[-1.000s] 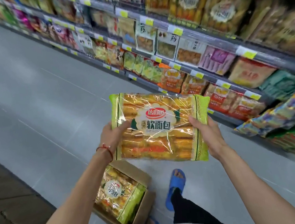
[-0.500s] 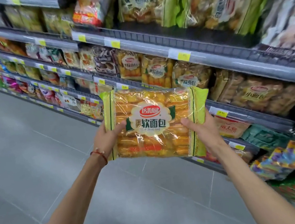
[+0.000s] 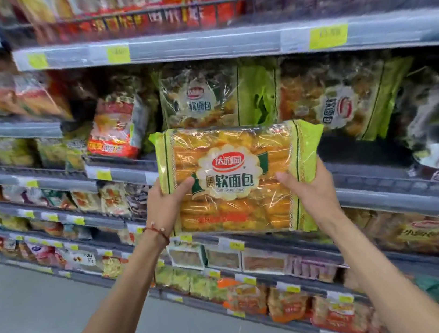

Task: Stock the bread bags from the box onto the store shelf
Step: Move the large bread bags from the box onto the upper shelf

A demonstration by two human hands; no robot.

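Clasping its left edge in the left grip [image 3: 167, 204], the person holds the bread bag [image 3: 240, 180] face-out before the shelf [image 3: 403, 197], right grip [image 3: 309, 193] curled round its right edge. Placing is in hand; next, I'd judge, it needs easing into the dark gap [image 3: 356, 147] by the stocked bags [image 3: 344, 100].

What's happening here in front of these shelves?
A person is stocking bread. Both hands hold one bread bag up in front of the store shelving: the left hand grips its left edge and the right hand its right edge. The bag is not yet set down. Matching bags already stand just behind it on the shelf.
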